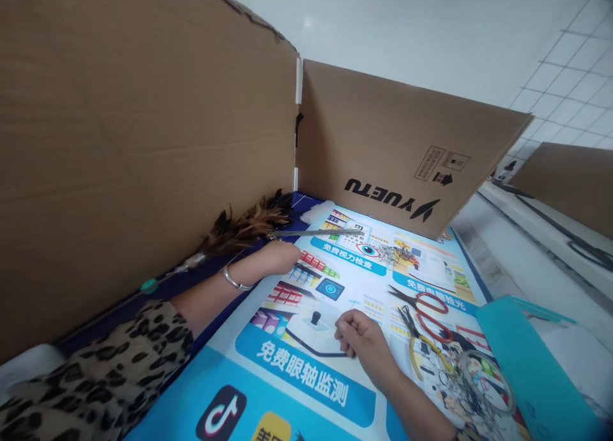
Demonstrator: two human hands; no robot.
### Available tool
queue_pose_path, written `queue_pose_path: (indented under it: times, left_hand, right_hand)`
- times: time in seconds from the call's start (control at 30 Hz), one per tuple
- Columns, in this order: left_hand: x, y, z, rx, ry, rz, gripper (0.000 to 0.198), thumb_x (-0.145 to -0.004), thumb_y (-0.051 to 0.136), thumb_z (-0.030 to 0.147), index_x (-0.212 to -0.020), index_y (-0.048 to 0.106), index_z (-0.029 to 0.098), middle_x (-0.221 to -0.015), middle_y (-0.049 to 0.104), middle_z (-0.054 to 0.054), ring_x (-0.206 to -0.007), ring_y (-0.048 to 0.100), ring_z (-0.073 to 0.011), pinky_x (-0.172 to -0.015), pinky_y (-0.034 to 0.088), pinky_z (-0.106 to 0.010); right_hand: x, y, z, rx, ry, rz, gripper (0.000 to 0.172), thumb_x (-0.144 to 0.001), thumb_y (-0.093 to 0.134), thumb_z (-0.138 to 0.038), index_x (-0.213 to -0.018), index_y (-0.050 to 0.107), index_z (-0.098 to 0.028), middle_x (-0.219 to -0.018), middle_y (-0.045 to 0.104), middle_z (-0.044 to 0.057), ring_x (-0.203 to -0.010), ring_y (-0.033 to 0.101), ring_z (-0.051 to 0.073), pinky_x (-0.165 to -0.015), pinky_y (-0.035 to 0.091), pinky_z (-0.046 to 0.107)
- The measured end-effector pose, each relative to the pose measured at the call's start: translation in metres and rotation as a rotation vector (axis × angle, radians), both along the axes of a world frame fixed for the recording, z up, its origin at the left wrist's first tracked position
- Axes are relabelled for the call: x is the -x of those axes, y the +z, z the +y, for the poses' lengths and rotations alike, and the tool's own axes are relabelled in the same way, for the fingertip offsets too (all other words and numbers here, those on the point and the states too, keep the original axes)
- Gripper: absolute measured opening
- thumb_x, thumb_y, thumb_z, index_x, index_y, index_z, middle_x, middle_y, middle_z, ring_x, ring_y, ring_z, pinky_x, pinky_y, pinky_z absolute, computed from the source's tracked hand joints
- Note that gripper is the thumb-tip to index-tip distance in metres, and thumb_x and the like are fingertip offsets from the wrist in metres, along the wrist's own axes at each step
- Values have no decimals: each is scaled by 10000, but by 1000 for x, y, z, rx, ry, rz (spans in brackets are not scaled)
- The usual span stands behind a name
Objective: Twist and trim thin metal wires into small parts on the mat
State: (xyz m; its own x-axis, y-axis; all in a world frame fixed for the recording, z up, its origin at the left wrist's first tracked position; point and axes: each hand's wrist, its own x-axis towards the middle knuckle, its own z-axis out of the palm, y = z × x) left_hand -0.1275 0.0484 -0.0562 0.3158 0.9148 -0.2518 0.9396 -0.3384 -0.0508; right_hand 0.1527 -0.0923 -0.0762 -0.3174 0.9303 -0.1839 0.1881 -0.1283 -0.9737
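My left hand (pixel 280 257), with a silver bangle at its wrist, is closed just below a thin bundle of metallic rods (pixel 318 233). Its fingers face away, so I cannot make out what they hold. Brown and black feathers (pixel 246 224) lie just beyond that wrist, along the cardboard. Lower and to the right, my right hand (pixel 358 334) is curled with thumb and fingertips together over the printed poster sheet (pixel 306 300). Anything in that pinch is too small to name. Red-handled scissors (pixel 433 316) and yellow-handled pliers (pixel 416 348) lie to its right.
Cardboard panels rise on the left (pixel 143 122) and at the back (pixel 373 141). Coiled wire (pixel 486 380) lies right of my right forearm, beside a teal folder-like sheet (pixel 531 364). Small metallic bits (pixel 390 254) sit towards the back panel. A green piece (pixel 149 286) lies at the left.
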Motion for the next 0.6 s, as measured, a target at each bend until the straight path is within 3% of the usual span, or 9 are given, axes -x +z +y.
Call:
queue_pose_path:
  times: [0.33, 0.47, 0.6]
  left_hand:
    - [-13, -9, 21, 95, 1, 11, 327, -971, 675, 343, -1233, 653, 149, -1238, 682, -107, -1060, 686, -244, -909, 593, -454]
    - [-17, -12, 19, 84, 17, -36, 332, -970, 675, 344, -1238, 650, 149, -1245, 679, -107, -1068, 683, -248, -913, 591, -460]
    - [-7, -5, 10, 45, 46, -184, 318, -975, 668, 349, -1229, 652, 160, -1229, 683, -95, -1047, 686, -240, -896, 595, -452]
  right_hand:
    - [0, -2, 1, -16, 1, -11, 294, -872, 644, -471, -842, 624, -179, -750, 676, 21, -555, 531, 101, -505, 383, 220]
    - [0, -3, 1, -19, -2, -3, 298, -859, 656, -479, -828, 619, -185, -736, 669, 14, -544, 531, 101, -489, 372, 218]
    - [-1, -7, 2, -42, 3, -9, 291, -869, 644, -473, -840, 623, -184, -740, 674, 15, -543, 541, 103, -489, 385, 217]
